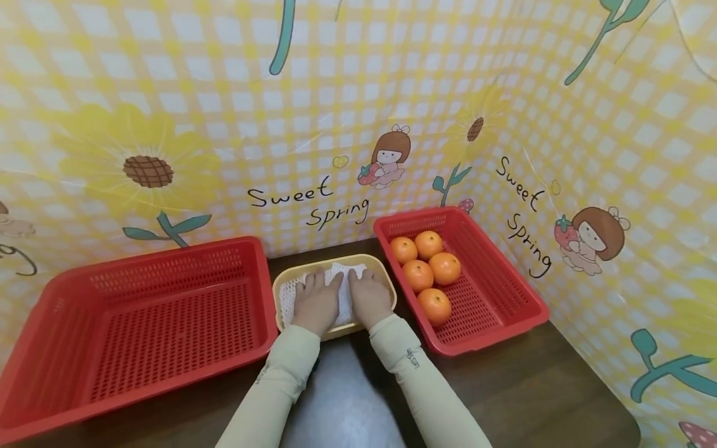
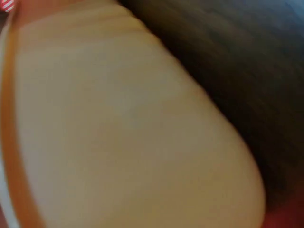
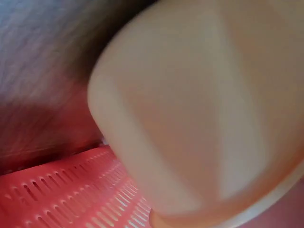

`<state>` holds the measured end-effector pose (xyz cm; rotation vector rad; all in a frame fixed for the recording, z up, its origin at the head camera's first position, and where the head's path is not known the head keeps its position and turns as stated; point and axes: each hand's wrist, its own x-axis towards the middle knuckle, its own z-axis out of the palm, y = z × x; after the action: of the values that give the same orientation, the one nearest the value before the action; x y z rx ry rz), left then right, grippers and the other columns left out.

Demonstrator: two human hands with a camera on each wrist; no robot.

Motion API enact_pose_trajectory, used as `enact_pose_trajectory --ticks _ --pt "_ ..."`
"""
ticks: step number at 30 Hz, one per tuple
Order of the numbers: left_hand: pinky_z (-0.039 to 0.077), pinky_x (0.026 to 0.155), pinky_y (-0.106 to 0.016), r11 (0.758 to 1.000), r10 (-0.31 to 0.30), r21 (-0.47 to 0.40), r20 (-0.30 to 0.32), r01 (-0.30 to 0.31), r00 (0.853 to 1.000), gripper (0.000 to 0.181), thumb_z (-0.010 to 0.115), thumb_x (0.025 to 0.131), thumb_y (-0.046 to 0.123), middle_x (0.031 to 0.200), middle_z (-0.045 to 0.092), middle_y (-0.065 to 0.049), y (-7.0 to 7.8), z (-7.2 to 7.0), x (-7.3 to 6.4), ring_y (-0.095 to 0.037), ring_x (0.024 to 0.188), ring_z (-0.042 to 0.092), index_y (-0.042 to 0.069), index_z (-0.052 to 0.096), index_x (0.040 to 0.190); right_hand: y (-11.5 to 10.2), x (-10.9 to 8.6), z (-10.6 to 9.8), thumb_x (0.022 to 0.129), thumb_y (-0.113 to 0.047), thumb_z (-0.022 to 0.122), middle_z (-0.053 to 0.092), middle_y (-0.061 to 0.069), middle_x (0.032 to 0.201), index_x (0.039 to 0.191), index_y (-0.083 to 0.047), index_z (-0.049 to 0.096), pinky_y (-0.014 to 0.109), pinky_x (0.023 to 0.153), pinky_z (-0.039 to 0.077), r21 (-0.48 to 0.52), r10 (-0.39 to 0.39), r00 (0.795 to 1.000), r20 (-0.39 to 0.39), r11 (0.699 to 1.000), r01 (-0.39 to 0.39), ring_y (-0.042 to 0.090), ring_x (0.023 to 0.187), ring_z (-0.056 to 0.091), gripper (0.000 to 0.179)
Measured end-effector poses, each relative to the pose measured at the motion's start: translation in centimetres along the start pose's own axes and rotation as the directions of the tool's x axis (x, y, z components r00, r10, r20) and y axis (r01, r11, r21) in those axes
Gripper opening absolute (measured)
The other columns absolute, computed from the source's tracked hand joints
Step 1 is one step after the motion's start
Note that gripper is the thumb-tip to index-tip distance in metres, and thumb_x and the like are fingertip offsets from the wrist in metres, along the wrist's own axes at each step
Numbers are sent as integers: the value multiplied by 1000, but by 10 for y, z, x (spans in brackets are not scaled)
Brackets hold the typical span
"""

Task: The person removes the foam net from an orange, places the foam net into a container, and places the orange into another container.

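A small pale yellow basket [image 1: 340, 331] stands on the table between two red ones. White netted padding [image 1: 344, 305] lines its inside. My left hand [image 1: 317, 303] reaches in with fingers spread and presses on the padding's left part. Beside it, my right hand [image 1: 370, 298] rests on the right part, close to the basket's right wall; the tips of its fingers are partly hidden. In the left wrist view the yellow basket's outer wall [image 2: 133, 118] fills most of the picture. The right wrist view also shows that wall [image 3: 175, 109] close up.
A large red basket [image 1: 168, 373] with a perforated bottom stands on the left. In the right red basket [image 1: 476, 342] lie several oranges [image 1: 446, 269], grouped toward its left side. Behind the dark wooden table [image 1: 560, 386] hangs a yellow checked cloth [image 1: 252, 112].
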<state>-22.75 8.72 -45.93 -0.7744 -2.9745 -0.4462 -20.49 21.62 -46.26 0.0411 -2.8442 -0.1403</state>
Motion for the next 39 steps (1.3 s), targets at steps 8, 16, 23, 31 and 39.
enact_pose_trajectory --ticks 8,16,23,31,39 --pt "41 88 -50 992 84 101 -56 -78 995 50 53 97 12 131 53 -23 -4 6 -5 -38 115 49 11 53 147 11 10 -18 100 -23 61 70 20 100 145 -17 57 47 73 57 174 -95 956 279 984 47 34 93 67 45" --pt "10 111 -72 991 -29 -119 260 62 965 61 40 106 40 166 12 -20 -6 6 -2 -40 152 3 25 22 163 24 24 -28 96 -28 71 62 11 136 152 -14 47 44 105 43 302 -120 872 475 953 -33 30 123 60 63" --pt "2 105 -79 972 -76 -182 352 147 933 63 39 107 36 167 -4 -18 -8 3 1 -38 151 -12 28 14 164 11 23 -20 92 -27 74 72 14 115 146 -17 56 48 82 55 169 -91 910 405 985 24 35 105 65 57" --pt "-2 110 -72 969 -76 -194 368 156 927 64 36 108 36 166 -9 -17 -12 -5 5 -34 150 -16 19 9 164 7 31 -14 94 -29 72 69 16 120 150 -25 52 49 80 55 142 -36 910 413 990 -25 35 110 61 59" --pt "7 109 -74 976 -89 -167 277 139 957 62 37 107 38 167 2 -18 -8 6 -2 -36 152 -7 23 17 163 10 20 -16 94 -25 71 68 15 125 149 -21 53 50 87 53 214 -9 909 417 973 -89 38 113 61 58"
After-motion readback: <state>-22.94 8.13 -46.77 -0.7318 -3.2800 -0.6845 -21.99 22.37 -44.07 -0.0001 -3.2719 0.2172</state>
